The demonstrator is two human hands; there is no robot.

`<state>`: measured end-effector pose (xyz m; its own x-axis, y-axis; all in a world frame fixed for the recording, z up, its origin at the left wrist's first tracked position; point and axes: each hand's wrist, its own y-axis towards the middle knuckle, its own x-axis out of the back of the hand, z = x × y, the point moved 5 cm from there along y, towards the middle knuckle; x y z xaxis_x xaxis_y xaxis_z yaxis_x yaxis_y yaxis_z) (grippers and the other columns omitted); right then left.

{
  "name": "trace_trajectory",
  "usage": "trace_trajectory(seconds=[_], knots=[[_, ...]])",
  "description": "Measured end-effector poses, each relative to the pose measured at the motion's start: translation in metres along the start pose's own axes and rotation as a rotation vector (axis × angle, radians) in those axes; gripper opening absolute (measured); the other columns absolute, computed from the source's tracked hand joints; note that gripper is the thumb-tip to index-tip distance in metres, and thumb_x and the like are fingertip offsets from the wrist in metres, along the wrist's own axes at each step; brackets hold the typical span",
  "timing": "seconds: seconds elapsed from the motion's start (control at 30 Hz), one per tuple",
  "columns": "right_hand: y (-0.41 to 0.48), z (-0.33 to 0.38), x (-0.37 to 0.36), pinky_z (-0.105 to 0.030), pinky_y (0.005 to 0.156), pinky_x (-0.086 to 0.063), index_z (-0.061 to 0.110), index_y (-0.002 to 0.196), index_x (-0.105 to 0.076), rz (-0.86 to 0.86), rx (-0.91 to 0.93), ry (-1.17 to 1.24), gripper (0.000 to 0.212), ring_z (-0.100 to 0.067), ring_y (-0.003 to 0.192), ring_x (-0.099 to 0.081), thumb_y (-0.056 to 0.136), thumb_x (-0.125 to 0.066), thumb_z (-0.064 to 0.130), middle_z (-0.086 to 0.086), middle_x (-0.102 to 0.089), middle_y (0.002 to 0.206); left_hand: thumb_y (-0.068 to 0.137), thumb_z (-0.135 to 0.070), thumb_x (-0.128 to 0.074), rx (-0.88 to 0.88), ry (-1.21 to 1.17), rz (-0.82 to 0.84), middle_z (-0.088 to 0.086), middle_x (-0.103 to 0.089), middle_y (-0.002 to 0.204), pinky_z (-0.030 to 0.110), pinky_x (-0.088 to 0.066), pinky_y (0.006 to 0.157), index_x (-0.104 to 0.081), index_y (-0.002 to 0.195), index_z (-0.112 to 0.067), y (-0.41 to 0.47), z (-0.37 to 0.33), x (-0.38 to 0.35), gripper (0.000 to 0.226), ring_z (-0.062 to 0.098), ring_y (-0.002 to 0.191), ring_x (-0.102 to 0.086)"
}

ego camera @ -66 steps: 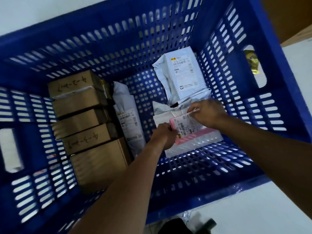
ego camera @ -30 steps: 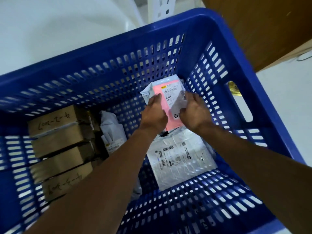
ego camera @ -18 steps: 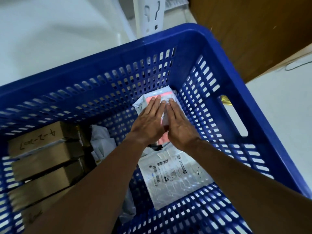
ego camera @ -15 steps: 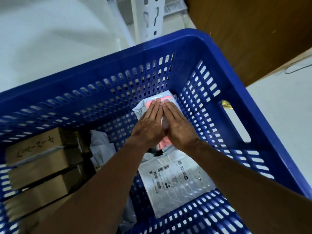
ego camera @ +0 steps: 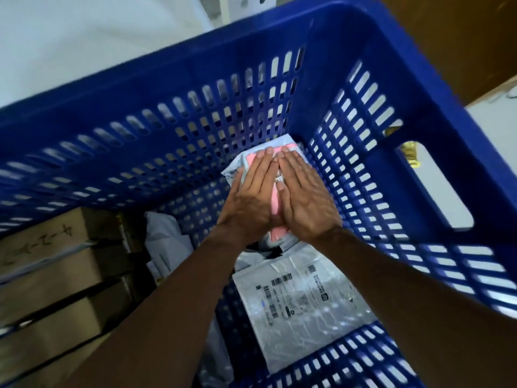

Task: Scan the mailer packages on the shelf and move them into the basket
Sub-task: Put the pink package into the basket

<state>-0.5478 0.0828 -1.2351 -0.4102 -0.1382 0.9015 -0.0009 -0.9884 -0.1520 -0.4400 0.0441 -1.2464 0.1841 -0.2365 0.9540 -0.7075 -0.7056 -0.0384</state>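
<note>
Both hands are down in the big blue slotted plastic basket (ego camera: 195,79), pressed flat on the small pink mailer package (ego camera: 275,204). The left hand (ego camera: 250,197) and right hand (ego camera: 303,197) lie side by side w/ fingers straight, so the grip is wide, pinching nothing. A couple secs ago the pink mailer was pinched by its edges nearer the person; now it lies in the far right corner on top of a pale grey poly mailer (ego camera: 233,172), mostly covered by the palms. Vs. half a sec back, approx. no change. A clear bubble mailer w/ barcode label (ego camera: 302,303) sits nearer, a crumpled white bag (ego camera: 167,242) is in the middle, and brown cardboard boxes (ego camera: 56,275) are stacked along the left.
</note>
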Motion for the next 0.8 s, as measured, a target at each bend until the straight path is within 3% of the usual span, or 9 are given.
trace_trajectory(seconds=[0.13,0.27,0.33,0.4,0.5,0.6,0.7,0.8], knots=[[0.002,0.0,0.007,-0.04,0.125,-0.008,0.011,0.159,-0.001,0.08,-0.02,-0.087,0.06,-0.015,0.153,0.006,0.106,-0.012,0.036,-0.005,0.002,0.167,0.098,-0.056,-0.023,0.035,0.021,0.007,0.018,-0.024,0.162,0.055,-0.026,0.117,-0.029,0.153,0.002,0.001,-0.002,0.007,0.08,0.028,0.151,-0.022],[0.004,0.005,0.031,-0.04,0.125,-0.009,0.007,0.158,-0.002,0.23,-0.002,-0.228,0.067,-0.021,0.154,0.001,0.1,-0.001,0.041,-0.01,0.0,0.167,0.078,-0.086,-0.022,0.084,0.108,0.239,0.018,-0.012,0.165,0.051,-0.015,0.122,-0.014,0.157,-0.001,-0.006,-0.006,0.038,0.116,0.031,0.153,-0.011],[-0.002,0.004,0.045,-0.041,0.125,-0.011,0.005,0.158,-0.002,0.283,-0.001,-0.241,0.071,-0.024,0.154,-0.001,0.097,0.004,0.04,-0.012,0.0,0.166,0.077,-0.085,-0.042,0.081,0.103,0.285,0.015,-0.001,0.166,0.046,-0.006,0.124,-0.005,0.158,-0.003,-0.018,-0.008,0.054,0.121,0.028,0.154,0.0],[-0.014,0.012,0.061,-0.045,0.124,-0.014,0.002,0.157,-0.001,0.319,0.055,-0.261,0.075,-0.03,0.154,-0.002,0.093,0.012,0.038,-0.017,0.001,0.165,0.082,-0.074,-0.055,0.093,0.068,0.268,0.01,0.006,0.166,0.04,-0.003,0.123,0.0,0.159,-0.008,-0.031,-0.007,0.079,0.115,0.024,0.154,0.005],[-0.034,0.025,0.077,-0.047,0.124,-0.013,-0.001,0.156,0.003,0.404,0.063,-0.28,0.066,-0.033,0.153,0.001,0.099,0.003,0.032,-0.02,0.005,0.164,0.095,-0.063,-0.047,0.126,0.038,0.343,0.006,0.009,0.167,0.039,-0.007,0.122,0.004,0.16,-0.013,-0.054,-0.005,0.11,0.097,0.02,0.154,0.005],[-0.039,0.043,0.103,-0.038,0.125,-0.004,0.012,0.159,0.004,0.396,-0.084,-0.205,0.06,-0.018,0.154,0.005,0.107,-0.006,0.041,-0.006,0.006,0.167,0.104,-0.051,-0.036,0.185,-0.049,0.383,0.007,0.002,0.168,0.037,-0.008,0.124,0.001,0.16,-0.012,-0.071,-0.003,0.143,0.078,0.02,0.154,0.0],[-0.046,0.074,0.124,-0.028,0.12,0.007,0.014,0.159,0.005,0.461,-0.074,-0.135,0.061,-0.013,0.153,0.008,0.107,-0.008,0.044,0.0,0.009,0.166,0.106,-0.044,-0.032,0.278,-0.182,0.388,0.007,-0.007,0.168,0.033,-0.011,0.122,-0.005,0.16,-0.014,-0.081,-0.009,0.172,0.067,0.02,0.154,-0.009],[-0.049,0.105,0.145,-0.033,0.125,-0.002,0.013,0.16,-0.001,0.452,-0.059,-0.067,0.062,-0.014,0.154,0.001,0.107,-0.01,0.044,-0.003,0.003,0.168,0.106,-0.044,-0.034,0.401,-0.385,0.371,0.004,-0.017,0.166,0.031,-0.017,0.119,-0.012,0.16,-0.019,-0.087,-0.021,0.207,0.064,0.021,0.151,-0.018]])
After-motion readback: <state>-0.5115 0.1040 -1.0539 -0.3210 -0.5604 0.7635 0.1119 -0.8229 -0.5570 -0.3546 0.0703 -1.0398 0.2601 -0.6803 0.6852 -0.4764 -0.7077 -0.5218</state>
